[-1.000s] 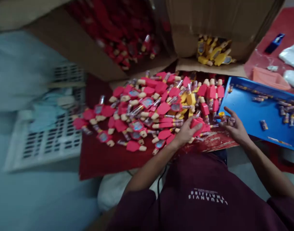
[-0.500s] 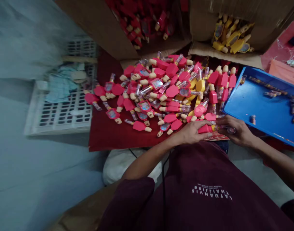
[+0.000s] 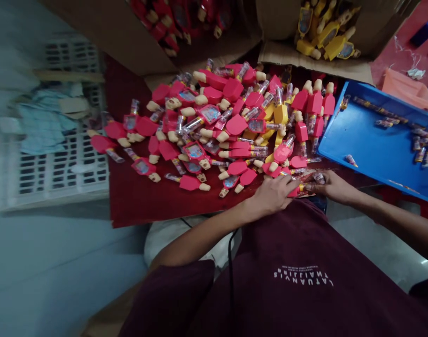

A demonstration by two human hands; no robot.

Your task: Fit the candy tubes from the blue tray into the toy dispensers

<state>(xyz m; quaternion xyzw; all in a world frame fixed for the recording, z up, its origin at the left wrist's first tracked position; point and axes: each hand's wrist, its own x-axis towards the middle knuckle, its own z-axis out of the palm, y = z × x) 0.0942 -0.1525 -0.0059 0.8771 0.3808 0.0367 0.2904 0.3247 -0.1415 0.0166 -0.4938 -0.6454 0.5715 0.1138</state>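
Note:
Near the table's front edge, my left hand (image 3: 274, 193) is closed around a red toy (image 3: 295, 191), mostly hidden by the fingers. My right hand (image 3: 331, 187) touches the yellow-collared end of that toy and pinches a small clear tube (image 3: 319, 178) with dark contents. Spread across the red table (image 3: 129, 206) beyond my hands lies a heap of red toys (image 3: 235, 124) with beige tips and clear tubes. A few yellow toys (image 3: 280, 113) are mixed in at the heap's right side.
A blue tray (image 3: 371, 154) with several small tubes stands at the right. Behind the heap are a cardboard box (image 3: 105, 32) of red toys and another cardboard box (image 3: 315, 63) of yellow toys. A white slatted crate (image 3: 52, 187) is at the left.
The view has shifted, so the table and crate appear further left and larger. My right hand has drawn slightly back from the red toy, and its small tube now shows upright between the fingers.

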